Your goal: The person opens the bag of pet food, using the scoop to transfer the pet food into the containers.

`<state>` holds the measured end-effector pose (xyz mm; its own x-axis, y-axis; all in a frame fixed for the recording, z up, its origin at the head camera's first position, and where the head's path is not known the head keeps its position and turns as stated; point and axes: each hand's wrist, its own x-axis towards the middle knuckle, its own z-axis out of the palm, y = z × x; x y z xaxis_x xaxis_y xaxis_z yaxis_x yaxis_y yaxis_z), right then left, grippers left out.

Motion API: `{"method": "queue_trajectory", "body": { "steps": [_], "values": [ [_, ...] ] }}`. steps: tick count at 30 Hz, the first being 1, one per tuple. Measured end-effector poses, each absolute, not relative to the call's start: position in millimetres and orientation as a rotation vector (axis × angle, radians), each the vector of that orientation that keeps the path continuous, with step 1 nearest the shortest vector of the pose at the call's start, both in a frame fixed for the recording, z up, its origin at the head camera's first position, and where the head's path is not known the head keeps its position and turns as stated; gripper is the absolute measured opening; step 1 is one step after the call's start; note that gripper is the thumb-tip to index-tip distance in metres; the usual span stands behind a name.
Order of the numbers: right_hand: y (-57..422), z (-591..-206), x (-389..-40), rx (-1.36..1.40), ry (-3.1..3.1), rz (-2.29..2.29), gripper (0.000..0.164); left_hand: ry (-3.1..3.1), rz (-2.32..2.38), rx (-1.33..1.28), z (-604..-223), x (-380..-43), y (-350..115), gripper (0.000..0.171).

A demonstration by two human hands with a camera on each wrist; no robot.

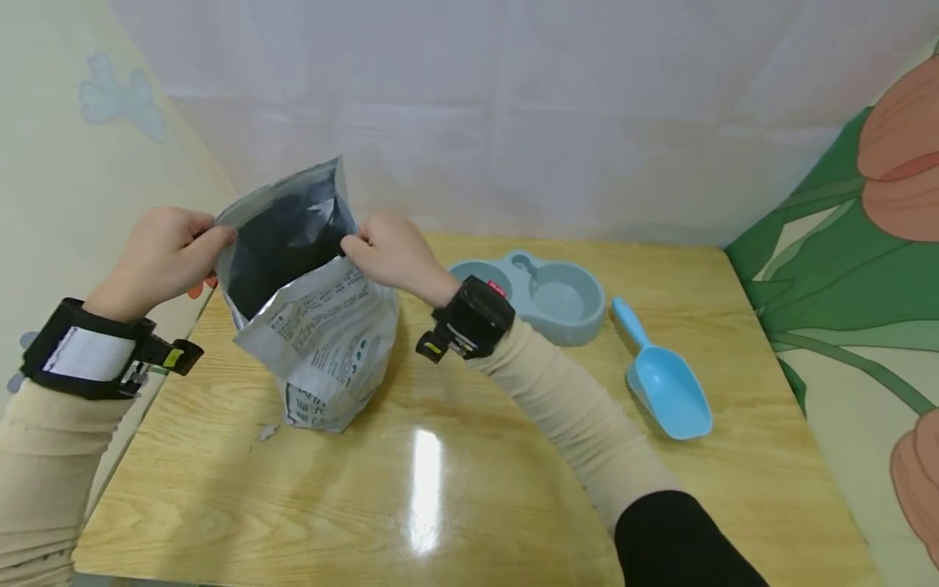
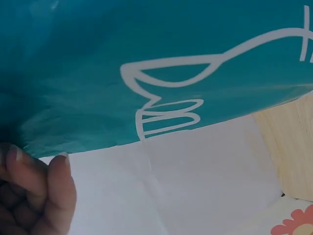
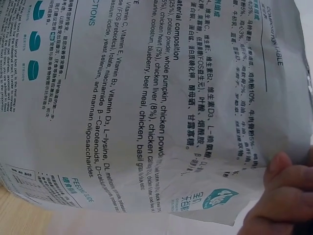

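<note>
A silver pet food bag [image 1: 333, 338] with printed text stands on the left of the table, its mouth spread wide and its dark foil lining showing. My left hand [image 1: 165, 253] pinches the left corner of the mouth. At the opposite corner, my right hand [image 1: 396, 253] pinches the rim between thumb and fingers. In the left wrist view, the bag's teal side [image 2: 98, 88] bears a white line drawing. Feeding and composition text covers the bag's face [image 3: 122, 107] in the right wrist view. The contents are hidden in the dark interior.
Behind my right wrist sits a grey-blue double pet bowl [image 1: 583, 322], partly covered by the wrist camera. A blue scoop [image 1: 671, 391] lies to its right on the wooden table [image 1: 513, 489]. A small torn scrap [image 1: 267, 432] lies near the bag. A white sheet [image 1: 513, 122] hangs behind.
</note>
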<state>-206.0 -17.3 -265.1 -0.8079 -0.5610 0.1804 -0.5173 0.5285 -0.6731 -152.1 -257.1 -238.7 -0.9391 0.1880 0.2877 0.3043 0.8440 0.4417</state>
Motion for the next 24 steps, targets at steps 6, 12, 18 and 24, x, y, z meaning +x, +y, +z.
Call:
{"method": "queue_trajectory", "body": {
  "steps": [6,12,18,24],
  "values": [
    [-17,-265,-206,-0.993,2.68,-1.195,0.041,-2.722,-0.746,-0.32,-240,-157,-262,0.044],
    [-16,-271,-206,-1.027,2.659,-1.245,0.04,-2.709,-0.703,-0.292,-236,-162,-266,0.043],
    [-14,-282,-201,-1.075,2.608,-1.287,0.041,-2.711,-0.655,-0.306,-232,-165,-269,0.044],
    [-9,-291,-195,-1.106,2.606,-1.323,0.039,-2.676,-0.635,-0.429,-237,-163,-268,0.044]
  ]
}}
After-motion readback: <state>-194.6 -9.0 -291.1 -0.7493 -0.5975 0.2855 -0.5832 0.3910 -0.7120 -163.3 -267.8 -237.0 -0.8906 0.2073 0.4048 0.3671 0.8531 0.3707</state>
